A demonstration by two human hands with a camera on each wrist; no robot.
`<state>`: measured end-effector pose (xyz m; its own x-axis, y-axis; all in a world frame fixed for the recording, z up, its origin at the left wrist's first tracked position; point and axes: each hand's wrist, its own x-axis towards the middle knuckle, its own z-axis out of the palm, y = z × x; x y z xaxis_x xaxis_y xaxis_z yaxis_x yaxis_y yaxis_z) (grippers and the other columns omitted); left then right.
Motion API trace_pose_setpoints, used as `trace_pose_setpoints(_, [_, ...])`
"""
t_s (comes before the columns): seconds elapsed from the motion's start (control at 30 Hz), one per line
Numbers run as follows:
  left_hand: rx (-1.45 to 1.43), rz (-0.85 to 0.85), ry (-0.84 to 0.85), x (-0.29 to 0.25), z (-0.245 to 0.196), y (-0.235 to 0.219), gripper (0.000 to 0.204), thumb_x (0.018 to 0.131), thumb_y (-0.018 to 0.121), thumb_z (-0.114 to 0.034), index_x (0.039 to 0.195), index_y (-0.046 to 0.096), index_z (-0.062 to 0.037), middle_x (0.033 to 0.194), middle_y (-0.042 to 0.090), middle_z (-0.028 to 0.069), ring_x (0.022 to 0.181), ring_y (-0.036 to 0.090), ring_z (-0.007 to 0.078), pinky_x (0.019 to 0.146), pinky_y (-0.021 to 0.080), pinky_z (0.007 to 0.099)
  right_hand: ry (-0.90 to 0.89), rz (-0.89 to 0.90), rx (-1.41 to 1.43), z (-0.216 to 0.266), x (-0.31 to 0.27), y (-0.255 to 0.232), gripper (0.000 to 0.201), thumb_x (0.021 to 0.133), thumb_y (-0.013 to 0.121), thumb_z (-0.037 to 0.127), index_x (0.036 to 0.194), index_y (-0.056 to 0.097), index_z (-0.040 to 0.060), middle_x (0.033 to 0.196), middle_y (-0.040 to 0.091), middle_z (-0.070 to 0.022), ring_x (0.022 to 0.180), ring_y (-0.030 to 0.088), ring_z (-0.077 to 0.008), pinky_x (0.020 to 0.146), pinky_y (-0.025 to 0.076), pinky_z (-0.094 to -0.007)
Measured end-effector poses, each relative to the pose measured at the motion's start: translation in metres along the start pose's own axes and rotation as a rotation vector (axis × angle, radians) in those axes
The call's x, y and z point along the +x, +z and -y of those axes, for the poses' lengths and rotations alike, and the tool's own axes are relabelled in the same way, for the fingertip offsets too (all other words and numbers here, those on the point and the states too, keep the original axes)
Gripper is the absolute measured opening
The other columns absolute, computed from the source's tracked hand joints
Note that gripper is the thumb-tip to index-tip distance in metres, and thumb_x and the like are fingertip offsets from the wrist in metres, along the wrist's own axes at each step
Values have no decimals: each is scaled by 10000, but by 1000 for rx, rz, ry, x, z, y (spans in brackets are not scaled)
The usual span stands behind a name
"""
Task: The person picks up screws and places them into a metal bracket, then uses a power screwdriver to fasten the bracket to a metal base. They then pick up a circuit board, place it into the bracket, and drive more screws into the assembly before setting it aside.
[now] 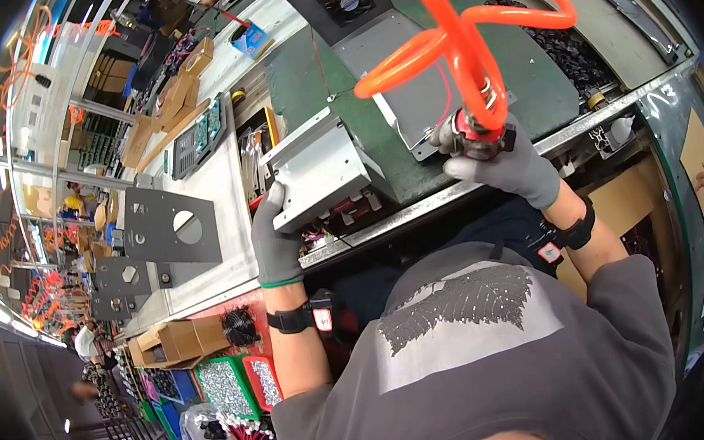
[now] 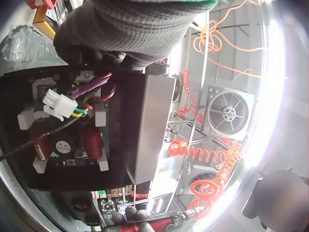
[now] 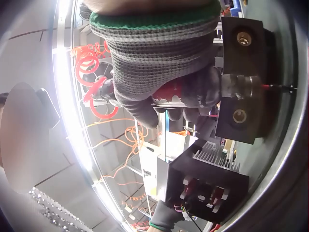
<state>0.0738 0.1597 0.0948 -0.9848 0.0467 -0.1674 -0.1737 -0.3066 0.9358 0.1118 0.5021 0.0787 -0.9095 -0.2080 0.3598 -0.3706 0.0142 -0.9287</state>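
The left hand (image 1: pixel 275 241) has its grip on the metal housing (image 1: pixel 315 169) at that piece's 8 o'clock corner, by the tabletop's (image 1: pixel 296 82) near edge; the right hand's (image 1: pixel 516 175) grip wraps the red driver (image 3: pixel 169 93), toward 3 o'clock. A loosened hold could drop the housing; loose connector wires (image 2: pixel 59 104) could snag; the hose (image 1: pixel 443 10), rising toward 12 o'clock, could tug the driver askew.
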Motion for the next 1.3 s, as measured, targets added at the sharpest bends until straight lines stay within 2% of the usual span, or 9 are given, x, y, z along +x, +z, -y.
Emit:
trace_pose_setpoints(0.07, [5,14,-3,1,-1,-1,483,967,565,-299,1287,524,60,1136,656,175,979,678,271,841,560,373,4,-79,132,8,0,4,366,762,773,60,1097,628,30,966,680,-23,911,638,-100,845,522,-288])
trace_pose_setpoints(0.37, [-131,34,-56,33,6,-20,428,969,583,-254,1228,539,83,1086,657,209,964,678,316,835,585,411,94,-91,-42,5,-2,5,348,773,760,58,1094,625,38,955,672,-15,912,637,-109,851,524,-296])
trace_pose_setpoints(0.9, [-162,31,-44,46,9,-22,464,907,663,-251,1230,553,64,1092,650,161,979,664,264,846,567,373,36,-111,80,16,-3,9,322,762,724,-2,1061,612,45,913,637,-6,877,608,-100,824,513,-290])
trace_pose_setpoints(0.97, [-142,51,-28,44,8,-21,456,989,565,-258,1244,524,117,1132,639,228,1030,656,333,908,575,454,47,-130,115,17,-5,9,315,763,724,0,1057,620,43,913,639,-6,879,608,-100,825,513,-291])
trace_pose_setpoints(1.1, [-129,76,-37,35,6,-16,443,919,637,-235,1227,557,73,1087,655,158,962,666,268,842,566,381,49,-113,84,15,-6,7,336,763,729,-8,1081,627,32,925,645,-4,894,613,-99,833,513,-287])
trace_pose_setpoints(1.17, [277,95,192,29,8,-19,414,937,597,-226,1216,571,79,1085,664,157,953,671,277,849,569,387,82,-113,194,12,-8,11,353,764,753,6,1094,632,37,938,650,6,908,616,-96,845,513,-286])
trace_pose_setpoints(1.2, [262,134,202,28,8,-18,414,937,597,-226,1216,571,79,1085,664,157,953,671,277,849,569,387,105,-136,218,5,-10,8,365,763,770,17,1101,634,44,942,652,13,913,617,-94,851,513,-286])
trace_pose_setpoints(1.27, [-80,57,63,32,10,-21,454,978,502,-257,1261,540,95,1123,666,186,994,674,306,851,576,416,-101,-126,197,-5,-9,9,427,747,821,85,1131,635,67,994,642,25,914,603,-91,850,504,-275])
trace_pose_setpoints(1.3, [83,126,146,31,11,-25,456,980,487,-252,1270,528,97,1112,669,191,964,681,314,832,581,423,-21,-143,-29,-6,-10,3,330,731,814,-3,1009,654,75,960,678,-17,927,641,-127,837,526,-321])
